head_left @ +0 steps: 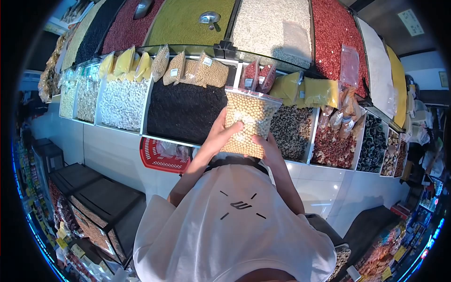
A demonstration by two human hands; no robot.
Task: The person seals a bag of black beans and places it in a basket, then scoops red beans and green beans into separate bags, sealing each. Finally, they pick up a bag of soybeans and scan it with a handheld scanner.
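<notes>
A clear zip bag of soybeans (249,113) is held upright in front of my chest, its sealed top edge facing the bins. My left hand (220,134) grips its left side, the thumb lying across the front. On the lower right, my right hand (267,146) holds the bag with its thumb on the front; its other fingers are hidden behind. Just beyond the bag lie small bags of red beans (257,76). To the left rest several more bags of soybeans (210,69) on a bin of black grains (183,110).
Upper bins hold green beans (192,23) with a metal scoop (209,19), white beans (268,23) and red peanuts (331,37). Bags of yellow grain (321,92) lie at right. A red basket (164,154) stands on the floor, near a dark-topped display case (98,197).
</notes>
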